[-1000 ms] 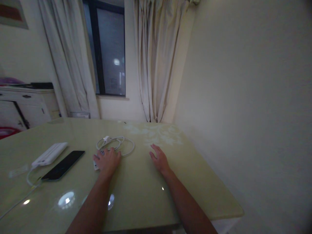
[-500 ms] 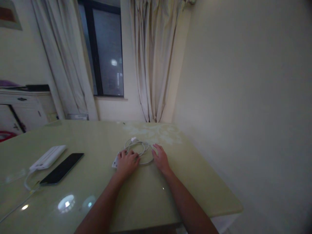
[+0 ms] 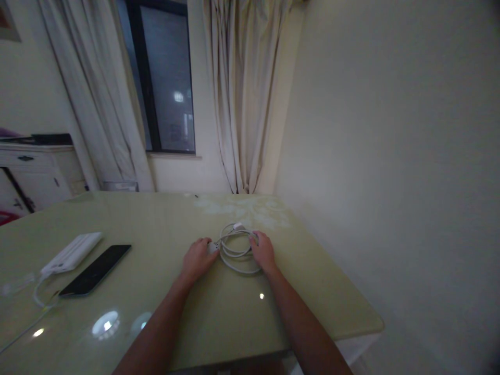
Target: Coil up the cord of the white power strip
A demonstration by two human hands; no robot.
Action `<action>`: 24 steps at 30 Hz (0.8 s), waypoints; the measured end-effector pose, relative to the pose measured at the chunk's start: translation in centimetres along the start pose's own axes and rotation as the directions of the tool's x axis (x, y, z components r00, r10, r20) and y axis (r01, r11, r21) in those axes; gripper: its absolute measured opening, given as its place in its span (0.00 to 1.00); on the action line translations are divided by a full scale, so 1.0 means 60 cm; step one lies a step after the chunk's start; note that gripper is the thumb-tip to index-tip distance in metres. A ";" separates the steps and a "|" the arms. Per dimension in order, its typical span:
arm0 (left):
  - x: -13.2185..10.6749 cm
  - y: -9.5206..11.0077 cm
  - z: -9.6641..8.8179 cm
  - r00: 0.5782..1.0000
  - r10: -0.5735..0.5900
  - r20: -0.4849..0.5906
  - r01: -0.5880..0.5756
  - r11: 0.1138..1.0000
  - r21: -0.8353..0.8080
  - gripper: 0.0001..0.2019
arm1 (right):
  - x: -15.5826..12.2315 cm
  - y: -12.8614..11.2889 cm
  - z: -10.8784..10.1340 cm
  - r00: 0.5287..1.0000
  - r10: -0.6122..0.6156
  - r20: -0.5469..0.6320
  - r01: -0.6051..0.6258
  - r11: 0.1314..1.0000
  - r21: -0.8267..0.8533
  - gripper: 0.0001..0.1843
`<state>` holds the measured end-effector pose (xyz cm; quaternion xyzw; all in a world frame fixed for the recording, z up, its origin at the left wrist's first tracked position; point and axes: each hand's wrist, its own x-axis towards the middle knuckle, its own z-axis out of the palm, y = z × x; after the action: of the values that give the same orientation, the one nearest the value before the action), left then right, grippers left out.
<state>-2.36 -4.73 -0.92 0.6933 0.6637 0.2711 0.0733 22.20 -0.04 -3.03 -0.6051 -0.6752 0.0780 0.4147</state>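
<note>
A white power strip (image 3: pixel 213 247), mostly covered by my fingers, lies on the table with one end showing. My left hand (image 3: pixel 197 259) is closed around it. From the strip runs a pale cord (image 3: pixel 239 255), laid in several loose loops on the tabletop. At the far side of the loops sits the cord's white plug (image 3: pixel 238 226). My right hand (image 3: pixel 263 250) grips the right side of the coiled cord, thumb inside the loops and fingers beyond.
On the left of the glossy table (image 3: pixel 156 219) lie a black phone or tablet (image 3: pixel 96 271) and a white power bank-like block (image 3: pixel 73 253) with a white cable (image 3: pixel 36 294). A wall (image 3: pixel 371 182) stands along the right. Curtains (image 3: pixel 246 104) hang behind.
The cord loops and plug have shifted right, toward my right hand, which now closes on them. My left hand has turned and grips the power strip, now nearer the coil. The view has shifted slightly.
</note>
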 end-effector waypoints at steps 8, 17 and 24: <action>0.015 0.001 -0.004 0.977 -0.189 -0.097 0.127 0.884 -0.451 0.24 | 0.007 0.003 -0.008 0.990 0.129 0.061 -0.138 0.978 0.158 0.22; -0.012 0.025 -0.001 0.948 0.245 -0.201 -0.252 0.968 -0.008 0.17 | 0.003 0.006 0.007 0.955 0.227 0.190 -0.260 0.950 0.171 0.16; -0.003 0.000 -0.005 0.963 0.247 -0.107 -0.260 0.958 -0.124 0.17 | 0.015 0.012 0.009 0.960 0.267 0.081 -0.254 0.717 0.649 0.21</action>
<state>-2.51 -4.96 -0.71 0.7531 0.5517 0.3541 0.0552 22.47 1.14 -3.41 -0.5117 -0.5093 0.3607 0.5904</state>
